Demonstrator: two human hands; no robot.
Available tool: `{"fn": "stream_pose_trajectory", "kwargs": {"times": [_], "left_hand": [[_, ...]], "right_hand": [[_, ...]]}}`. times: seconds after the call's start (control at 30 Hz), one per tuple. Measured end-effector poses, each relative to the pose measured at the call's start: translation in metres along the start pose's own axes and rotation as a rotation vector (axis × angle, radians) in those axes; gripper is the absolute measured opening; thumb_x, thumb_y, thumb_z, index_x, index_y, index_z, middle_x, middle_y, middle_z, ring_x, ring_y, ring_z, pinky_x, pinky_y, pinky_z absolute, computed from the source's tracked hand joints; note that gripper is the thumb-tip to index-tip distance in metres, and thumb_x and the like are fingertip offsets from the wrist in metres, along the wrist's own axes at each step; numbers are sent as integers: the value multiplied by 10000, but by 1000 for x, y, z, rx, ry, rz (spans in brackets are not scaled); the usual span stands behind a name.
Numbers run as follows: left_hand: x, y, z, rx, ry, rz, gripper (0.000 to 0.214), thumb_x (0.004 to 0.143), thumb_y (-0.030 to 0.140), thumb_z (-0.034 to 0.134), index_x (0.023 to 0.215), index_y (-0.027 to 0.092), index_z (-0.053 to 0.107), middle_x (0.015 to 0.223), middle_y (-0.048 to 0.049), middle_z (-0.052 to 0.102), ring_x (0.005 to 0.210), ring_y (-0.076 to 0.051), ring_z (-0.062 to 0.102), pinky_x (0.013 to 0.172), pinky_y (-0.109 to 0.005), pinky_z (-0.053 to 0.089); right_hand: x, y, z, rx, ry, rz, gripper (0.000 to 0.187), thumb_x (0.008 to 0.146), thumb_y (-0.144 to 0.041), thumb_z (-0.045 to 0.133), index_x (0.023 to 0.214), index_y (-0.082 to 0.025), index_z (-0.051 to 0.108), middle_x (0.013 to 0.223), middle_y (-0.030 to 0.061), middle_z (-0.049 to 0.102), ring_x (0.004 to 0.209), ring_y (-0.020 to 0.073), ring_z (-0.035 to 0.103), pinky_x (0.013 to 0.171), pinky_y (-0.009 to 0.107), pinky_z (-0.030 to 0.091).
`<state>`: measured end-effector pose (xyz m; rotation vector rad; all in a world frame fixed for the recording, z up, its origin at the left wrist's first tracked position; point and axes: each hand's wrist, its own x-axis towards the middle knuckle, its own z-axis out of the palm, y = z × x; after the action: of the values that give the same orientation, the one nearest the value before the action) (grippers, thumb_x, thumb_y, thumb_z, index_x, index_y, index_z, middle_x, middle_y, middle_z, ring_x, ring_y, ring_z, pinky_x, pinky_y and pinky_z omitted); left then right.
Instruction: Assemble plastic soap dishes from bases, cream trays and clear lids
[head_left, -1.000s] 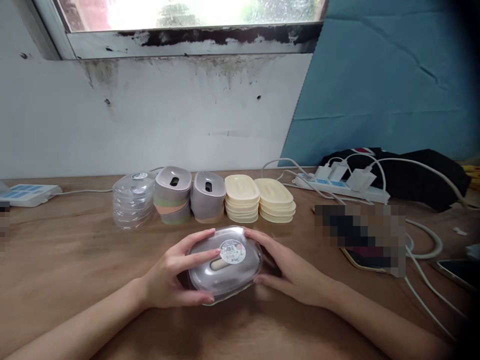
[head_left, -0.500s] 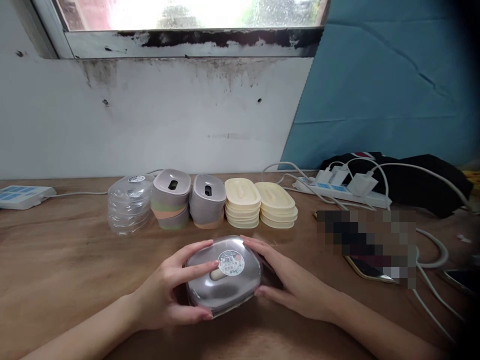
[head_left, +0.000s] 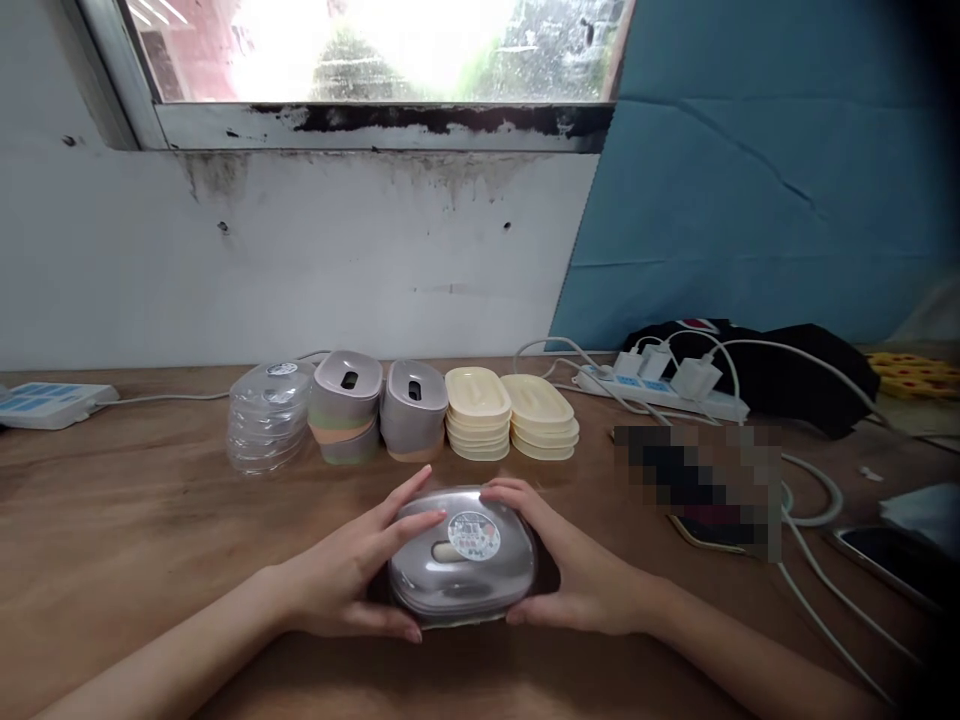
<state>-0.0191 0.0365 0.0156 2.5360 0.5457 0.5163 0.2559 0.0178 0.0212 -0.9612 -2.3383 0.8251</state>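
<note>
Two hands clasp grey soap box [head_left: 463, 556] on table [head_left: 135, 520]: left hand [head_left: 352, 580] wraps its left side, right hand [head_left: 581, 575] its right, just in front of cream trays [head_left: 510, 415].

both hands [head_left: 352, 585] clasping lidded box [head_left: 463, 555], table [head_left: 135, 530]

Bare table [head_left: 135, 520] lies open left of the box [head_left: 463, 555]; stacked lids [head_left: 268, 428], bases [head_left: 379, 408] and trays [head_left: 510, 415] block behind, cables [head_left: 817, 500] crowd the right.
</note>
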Motion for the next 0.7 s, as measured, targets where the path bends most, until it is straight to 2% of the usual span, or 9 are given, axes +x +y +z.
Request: {"fn": "stream_pose_trajectory", "kwargs": {"times": [0.07,0.13,0.27,0.37,0.43,0.5,0.6,0.7], "left_hand": [[0,0,2,60,-5,-11,1069,700,438,697,1409,289,-88,1493,-140,-62,1353,-339,85,1054,-492,237],[0,0,4,121,-36,-36,1152,686,470,695,1386,269,-197,1490,-162,-47,1350,-342,100,1054,-500,231],[0,1,3,226,-113,-62,1099,712,533,638,1398,248,-172,1484,-174,-51,1338,-359,138,1038,-492,272],[0,2,2,249,-117,-65,1043,734,550,604,1412,239,-125,1487,-168,20,1330,-353,183,1032,-487,288],[0,2,2,255,-117,-69,1020,738,557,595,1419,236,-94,1486,-163,61,1324,-350,206,1029,-488,294],[1,3,2,260,-126,-76,1013,737,565,590,1423,227,-74,1483,-168,83,1322,-347,216,1027,-490,298],[2,4,2,260,-142,-86,1003,742,569,583,1427,206,-53,1478,-181,91,1324,-341,216,1028,-489,297],[2,5,1,253,-151,-98,980,745,566,580,1431,201,-17,1477,-178,97,1322,-346,216,1030,-493,291]], "right_hand": [[-10,-8,3,-51,5,23,808,620,-342,727,1270,-208,267,1299,137,348,1218,299,373,995,422,350],[-26,-12,8,-124,61,80,797,610,-314,713,1262,-224,264,1281,136,373,1183,315,411,957,431,393],[-71,-5,17,-326,312,195,773,621,-310,649,1269,-276,228,1246,130,423,1093,355,495,857,477,464],[-102,12,11,-466,544,344,697,614,-410,625,1221,-321,292,1152,110,507,1019,394,530,831,562,452],[-116,25,0,-534,669,435,649,602,-471,618,1170,-378,318,1052,94,550,939,390,566,784,556,476],[-123,34,-16,-563,725,580,600,597,-505,625,1116,-394,344,989,87,572,871,369,594,733,514,498],[-115,39,-44,-590,828,782,600,604,-567,595,1098,-308,375,977,128,582,853,356,608,701,468,500],[-86,36,-73,-726,873,785,711,616,-592,580,1154,-172,382,1107,214,533,1015,375,545,778,434,469]]}}
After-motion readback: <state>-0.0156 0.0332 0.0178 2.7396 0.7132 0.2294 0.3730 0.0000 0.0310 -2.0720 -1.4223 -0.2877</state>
